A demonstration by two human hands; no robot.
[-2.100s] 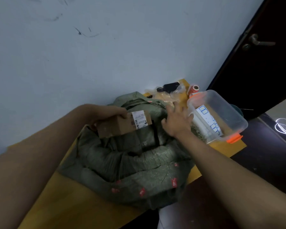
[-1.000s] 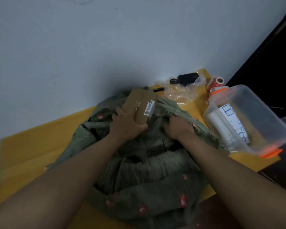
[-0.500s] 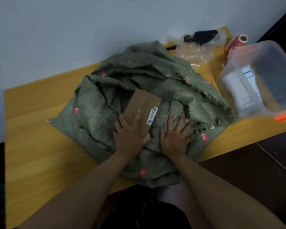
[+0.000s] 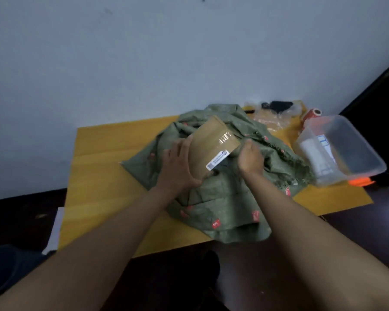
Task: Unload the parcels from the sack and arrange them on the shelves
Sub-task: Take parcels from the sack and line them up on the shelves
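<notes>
From your head camera, you are looking down at a yellow wooden table (image 4: 103,167) set against a pale grey wall (image 4: 144,52). A crumpled olive-green woven sack with small red marks (image 4: 229,198) lies across the middle of the table. Above the sack you hold a flat brown cardboard parcel with a white barcode label (image 4: 211,144), tilted with its far end raised. Your left hand (image 4: 177,169) grips the parcel's left side, fingers spread along its face and thumb under its near edge. Your right hand (image 4: 250,158) is curled at the parcel's right corner, touching it; whether it pinches the parcel or the sack cloth beneath, you cannot tell. To the right of the sack a clear plastic storage box with orange clips (image 4: 346,153) sits tilted on the table, white label rolls inside. Behind it stands a red roll (image 4: 311,114), and beside that a crinkled clear plastic bag (image 4: 272,120) with a black charger (image 4: 279,105) on it.
</notes>
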